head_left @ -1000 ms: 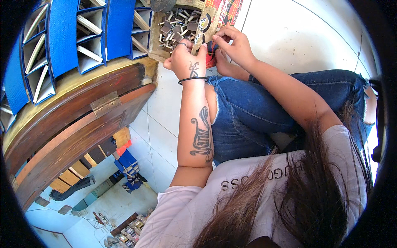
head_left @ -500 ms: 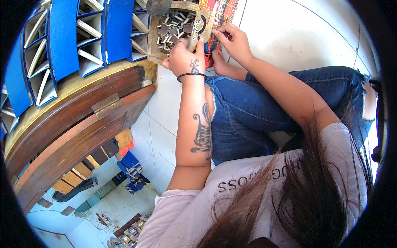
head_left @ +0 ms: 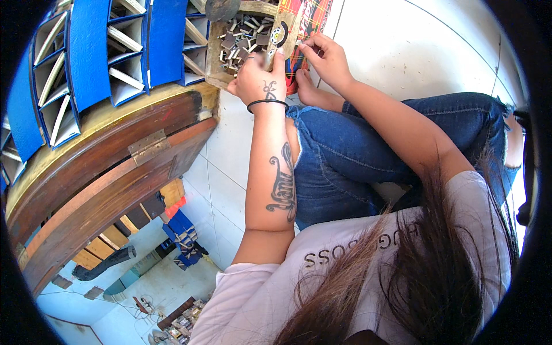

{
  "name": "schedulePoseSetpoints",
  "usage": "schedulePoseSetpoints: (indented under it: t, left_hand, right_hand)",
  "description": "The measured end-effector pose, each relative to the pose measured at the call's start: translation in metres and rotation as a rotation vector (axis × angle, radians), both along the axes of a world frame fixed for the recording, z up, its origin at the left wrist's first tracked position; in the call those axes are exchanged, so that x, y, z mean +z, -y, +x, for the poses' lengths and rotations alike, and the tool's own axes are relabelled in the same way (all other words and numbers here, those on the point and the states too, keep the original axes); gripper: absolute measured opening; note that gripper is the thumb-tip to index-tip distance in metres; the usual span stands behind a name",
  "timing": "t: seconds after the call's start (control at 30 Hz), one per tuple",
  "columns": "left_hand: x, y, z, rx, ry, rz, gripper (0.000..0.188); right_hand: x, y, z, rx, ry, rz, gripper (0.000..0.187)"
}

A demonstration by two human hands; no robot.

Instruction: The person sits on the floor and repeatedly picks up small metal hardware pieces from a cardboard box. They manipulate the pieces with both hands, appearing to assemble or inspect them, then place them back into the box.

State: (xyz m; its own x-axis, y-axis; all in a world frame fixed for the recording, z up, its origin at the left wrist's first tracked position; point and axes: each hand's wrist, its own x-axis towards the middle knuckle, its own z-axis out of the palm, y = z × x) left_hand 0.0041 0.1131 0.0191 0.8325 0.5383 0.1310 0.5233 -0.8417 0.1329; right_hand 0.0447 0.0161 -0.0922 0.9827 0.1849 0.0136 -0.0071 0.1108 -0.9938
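Observation:
A wooden box [head_left: 214, 73] holds a pile of small pale and dark pieces [head_left: 244, 40]. At its near right corner is my left hand [head_left: 259, 77], fingers curled on the inner side and thumb by the sticker-covered wall [head_left: 280, 35]. Its fingertips are partly hidden, so what they close on cannot be made out. Just right of that wall, my right hand [head_left: 326, 57] has thumb and forefinger pinched together over a red patterned panel [head_left: 316, 23]. A tiny pale bit [head_left: 299, 42] shows at the fingertips; its kind is too small to tell.
Blue folded pieces with white insides [head_left: 89, 52] stand in rows on a wooden bench [head_left: 109, 149] at left. My jeans-clad legs [head_left: 356, 138] are crossed on the white tiled floor [head_left: 425, 34], with a bare foot [head_left: 313, 92] beside the red panel. A dark round object [head_left: 222, 8] overlaps the box's far corner.
Hardly anything differs. My left hand and the wooden box have shifted very slightly to the right; my right hand keeps its pinch in the same place.

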Motion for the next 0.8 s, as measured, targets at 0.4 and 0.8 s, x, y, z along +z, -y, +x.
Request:
schedulePoseSetpoints:
  t: [0.4,0.8]
  left_hand:
    - [0.008,-0.019,-0.022,-0.127,0.163,-0.402,0.019]
    - [0.016,-0.019,-0.025,-0.1,0.07,-0.458,0.015]
  right_hand:
    - [-0.013,0.002,0.007,-0.076,-0.059,0.038,0.02]
    - [0.014,0.014,-0.01,0.193,0.397,-0.128,0.034]
